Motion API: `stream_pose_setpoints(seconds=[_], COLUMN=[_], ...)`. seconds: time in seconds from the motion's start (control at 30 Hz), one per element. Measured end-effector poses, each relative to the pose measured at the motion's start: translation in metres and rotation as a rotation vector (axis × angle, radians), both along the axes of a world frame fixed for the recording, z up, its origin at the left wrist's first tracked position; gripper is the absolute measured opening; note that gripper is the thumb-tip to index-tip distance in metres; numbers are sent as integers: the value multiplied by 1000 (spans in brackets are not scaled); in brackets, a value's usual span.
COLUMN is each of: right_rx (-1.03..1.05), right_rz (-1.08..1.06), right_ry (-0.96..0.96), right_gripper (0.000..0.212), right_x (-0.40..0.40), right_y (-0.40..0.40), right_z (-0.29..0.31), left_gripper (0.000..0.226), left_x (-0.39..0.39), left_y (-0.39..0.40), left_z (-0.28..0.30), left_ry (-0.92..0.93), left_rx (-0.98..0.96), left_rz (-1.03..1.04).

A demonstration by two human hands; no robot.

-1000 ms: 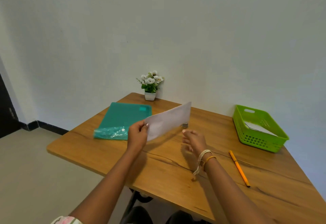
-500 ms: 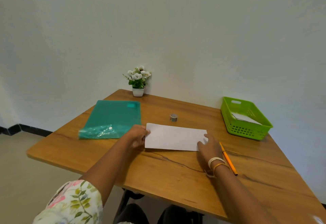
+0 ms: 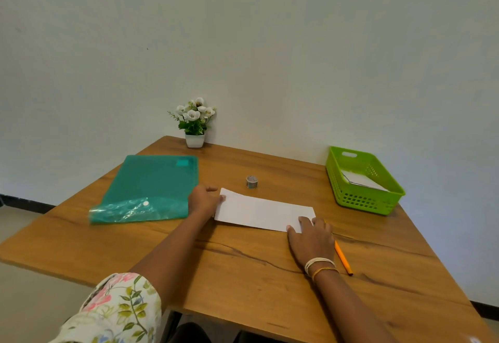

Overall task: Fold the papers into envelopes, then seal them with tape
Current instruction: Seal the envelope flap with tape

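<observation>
On the folded paper (image 3: pixel 263 211), both hands' fingers (image 3: pixel 306 222), seemingly flat.

Soft, even light is filling the room, and nothing is looking too dark or too bright. The pale wall (image 3: pixel 270 45) is glowing a little greenish and is getting dimmer toward the top left corner. Small, faint shadows are sitting under the arms on the desk (image 3: pixel 243 275), so the light is maybe coming from above. The shiny flap of the green folder (image 3: pixel 127 210) is catching white glare. The wide lens is bending the picture, so the desk edges are spreading out near the bottom. The flowery sleeve (image 3: pixel 118 313) close to the camera is looking a bit blurry, and the flowers (image 3: pixel 195 115) far away are looking soft.
</observation>
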State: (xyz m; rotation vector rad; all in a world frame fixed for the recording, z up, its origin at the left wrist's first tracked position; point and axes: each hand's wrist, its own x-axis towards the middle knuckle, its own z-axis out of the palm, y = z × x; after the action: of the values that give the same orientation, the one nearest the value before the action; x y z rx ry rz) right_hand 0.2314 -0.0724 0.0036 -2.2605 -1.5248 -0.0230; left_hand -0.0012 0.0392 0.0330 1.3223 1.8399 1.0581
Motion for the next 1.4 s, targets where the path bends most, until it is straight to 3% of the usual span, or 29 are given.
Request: stream_pose_setpoints(seconds=[0.17, 0.33, 0.53, 0.7, 0.83, 1.0, 1.13, 1.27, 1.4], right_rx=[16, 23, 89, 286, 246, 78, 117, 254, 216], right_rz=[2, 9, -18, 88, 269, 318, 315, 350, 436], right_ry=[-32, -80, -77, 3, 63, 24, 77, 550, 823], right_gripper=[50, 51, 51, 31, 28, 32, 17, 8, 17], right_x=[-2, -1, -1, -21, -43, -51, -52, -49, -35], right_y=[8, 15, 20, 50, 102, 154, 160, 133, 101], right_z=[-4, -8, -9, 8, 20, 17, 14, 14, 19], left_gripper=[20, 30, 17, 19, 25, 23, 24, 34, 60], left_x=[2, 2, 6, 29, 46, 43, 43, 43, 48], left_y=[2, -6, -14, -15, -6, -1, -1, 0, 7], left_z=[-10, -18, -24, -27, -32, -40, -38, -39, -22], left_ry=[91, 303, 608, 741, 729, 712, 717, 627, 286], left_rx=[32, 159, 314, 384, 437, 501, 526, 542, 533], left_rz=[5, -34, -54, -70, -185, -226, -246, -215, -388])
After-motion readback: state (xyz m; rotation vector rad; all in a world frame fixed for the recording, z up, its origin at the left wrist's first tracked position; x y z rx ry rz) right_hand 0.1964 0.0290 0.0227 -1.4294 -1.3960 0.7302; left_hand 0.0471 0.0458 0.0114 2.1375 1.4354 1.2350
